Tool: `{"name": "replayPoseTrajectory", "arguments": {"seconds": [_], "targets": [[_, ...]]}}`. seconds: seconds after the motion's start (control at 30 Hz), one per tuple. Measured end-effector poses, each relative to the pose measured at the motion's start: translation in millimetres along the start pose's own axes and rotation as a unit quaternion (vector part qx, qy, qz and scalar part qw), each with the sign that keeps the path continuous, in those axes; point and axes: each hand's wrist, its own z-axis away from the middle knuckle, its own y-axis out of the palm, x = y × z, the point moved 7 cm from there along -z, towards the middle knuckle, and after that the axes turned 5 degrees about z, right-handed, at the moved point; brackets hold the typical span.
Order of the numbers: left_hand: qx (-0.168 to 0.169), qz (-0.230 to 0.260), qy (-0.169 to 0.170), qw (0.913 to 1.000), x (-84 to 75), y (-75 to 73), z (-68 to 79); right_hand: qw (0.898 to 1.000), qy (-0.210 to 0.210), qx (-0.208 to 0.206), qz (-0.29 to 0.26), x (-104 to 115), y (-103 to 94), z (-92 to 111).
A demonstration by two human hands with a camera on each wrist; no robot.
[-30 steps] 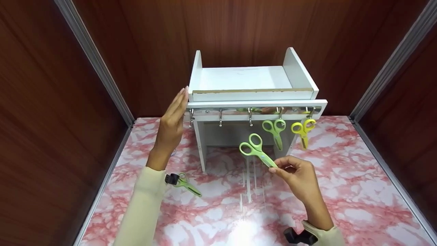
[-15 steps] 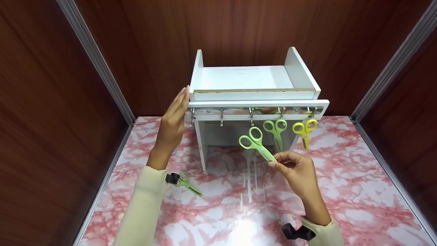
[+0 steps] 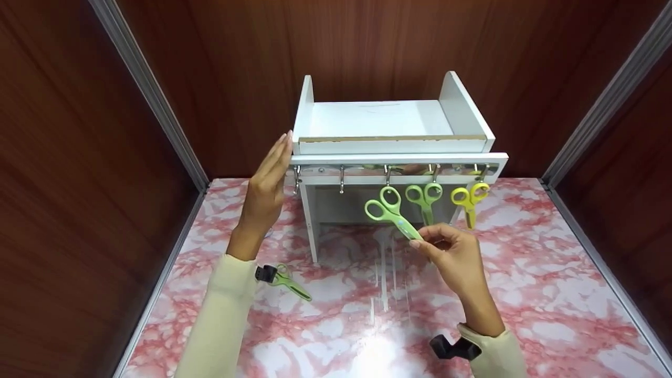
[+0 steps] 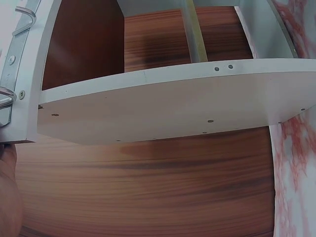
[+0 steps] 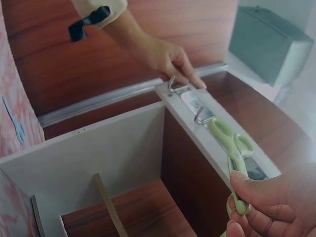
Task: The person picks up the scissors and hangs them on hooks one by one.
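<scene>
My right hand point(image 3: 452, 257) pinches light green scissors point(image 3: 397, 218) by the blade end between thumb and fingers. The scissors' handle loops point up and left, with one loop overlapping the lower end of the middle hook point(image 3: 387, 173) in the head view. My left hand point(image 3: 266, 184) rests with straight fingers against the left end of a white hook rail point(image 3: 362, 158) on a white shelf unit point(image 3: 380, 119). Green scissors point(image 3: 424, 197) and yellow scissors point(image 3: 470, 202) hang from the rail's right-hand hooks. In the right wrist view, the pinched scissors point(image 5: 231, 143) overlap the rail.
More green scissors point(image 3: 290, 283) lie on the red-and-white marbled table point(image 3: 336, 325), beside my left wrist. A blue handled item point(image 5: 15, 123) lies on the table in the right wrist view. Two more hooks point(image 3: 342, 179) line the rail's left part. Brown panels point(image 3: 378, 47) enclose the table.
My right hand has moved up and slightly left with the green scissors, bringing their loops to the middle hook. My left hand has stayed at the rail's left end.
</scene>
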Motion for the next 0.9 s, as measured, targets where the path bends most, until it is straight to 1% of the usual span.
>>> {"name": "replayPoseTrajectory", "arguments": {"seconds": [0.13,0.23,0.37,0.5,0.63,0.9], "targets": [[0.002,-0.004,0.0,1.0,1.1,0.4,0.2,1.0,-0.003,0.0,-0.007,-1,1.2,-3],[0.004,-0.005,0.0,1.0,1.9,0.8,0.6,1.0,0.01,-0.002,0.0,-1,2.1,-5],[0.004,-0.002,-0.001,1.0,1.9,0.7,0.9,1.0,0.016,-0.001,0.006,14,2.8,-2],[0.002,0.004,-0.004,1.0,1.5,0.3,0.4,1.0,0.004,-0.004,0.021,26,2.6,0],[0.002,0.007,-0.005,1.0,1.9,0.4,0.6,0.999,-0.004,-0.014,0.033,26,3.4,0],[0.0,0.0,0.003,1.0,2.6,1.3,0.5,0.999,-0.009,-0.023,0.036,21,5.2,-1]]}}
